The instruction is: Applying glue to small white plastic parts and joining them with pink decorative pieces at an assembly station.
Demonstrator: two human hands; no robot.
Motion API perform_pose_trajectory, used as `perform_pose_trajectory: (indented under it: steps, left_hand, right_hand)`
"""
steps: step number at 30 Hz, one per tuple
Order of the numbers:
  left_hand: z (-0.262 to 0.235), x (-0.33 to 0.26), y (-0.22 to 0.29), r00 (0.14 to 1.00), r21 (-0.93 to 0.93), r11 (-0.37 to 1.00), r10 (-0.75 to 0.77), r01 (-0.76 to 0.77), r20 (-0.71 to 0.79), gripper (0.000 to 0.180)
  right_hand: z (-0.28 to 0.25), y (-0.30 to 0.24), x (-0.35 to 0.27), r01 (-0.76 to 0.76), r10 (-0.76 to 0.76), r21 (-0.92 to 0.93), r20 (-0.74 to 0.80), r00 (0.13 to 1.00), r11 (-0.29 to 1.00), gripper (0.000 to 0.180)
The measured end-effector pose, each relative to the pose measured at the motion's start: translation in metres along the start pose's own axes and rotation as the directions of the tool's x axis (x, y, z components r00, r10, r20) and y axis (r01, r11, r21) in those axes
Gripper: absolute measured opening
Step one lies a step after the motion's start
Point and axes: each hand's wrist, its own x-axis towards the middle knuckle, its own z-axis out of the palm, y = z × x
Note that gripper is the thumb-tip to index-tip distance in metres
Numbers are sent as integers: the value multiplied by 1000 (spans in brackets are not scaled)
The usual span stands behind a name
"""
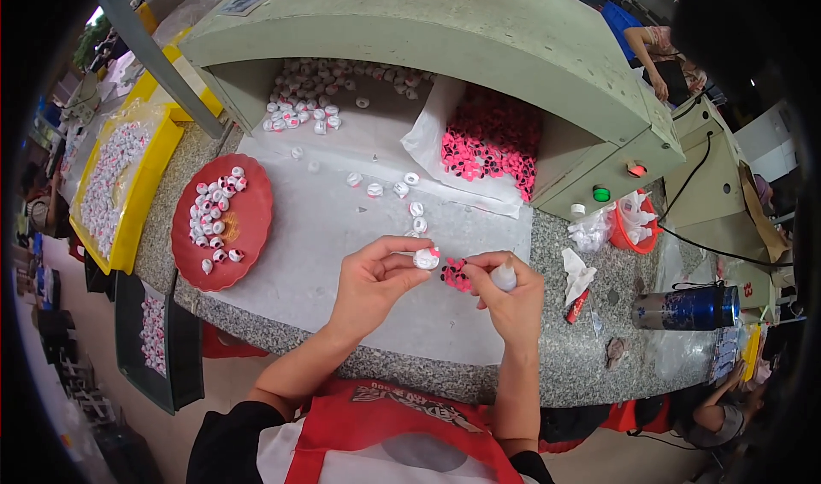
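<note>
Between the thumb and fingers of my left hand [376, 279] is a small round white piece [425, 258] with a pink patch on its side. My right hand [511, 300] is closed around a small translucent bottle with a pale nozzle [503, 276]. Its fingertips reach a little cluster of pink and black flower-shaped pieces [455, 275]; whether they pinch one I cannot make out. A loose row of similar white pieces [416, 209] runs over the white paper [316, 227] beyond my hands. To the left, a red scalloped plate [249, 255] carries several white pieces with pink and dark patches.
A grey-green metal hood [410, 26] stands over heaped white pieces [299, 99] and a paper-lined pile of pink pieces [487, 138]. Yellow tray [132, 219] and dark bin [184, 347] flank the left. Rightward are a red basket [631, 232], tissue [577, 275] and blue bottle [688, 308].
</note>
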Motion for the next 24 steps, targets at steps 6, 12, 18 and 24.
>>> perform_pose_trajectory:
  steps: [6, 12, 18, 24]
  left_hand:
    - [9, -3, -2, 993, 32, 994, 107, -109, 48, 30]
    - [6, -6, 3, 986, 92, 987, 124, -135, 116, 30]
    - [10, -8, 15, 981, 16, 998, 58, -62, 187, 29]
    - [6, -7, 11, 973, -13, 991, 134, -134, 185, 28]
  right_hand:
    - [1, -11, -8, 438, -412, -32, 286, 865, 898, 10]
    - [2, -17, -15, 114, -103, -90, 122, 987, 989, 12]
    - [2, -7, -16, 114, -111, -49, 76, 991, 992, 16]
    - [11, -11, -20, 150, -155, 63, 75, 985, 987, 20]
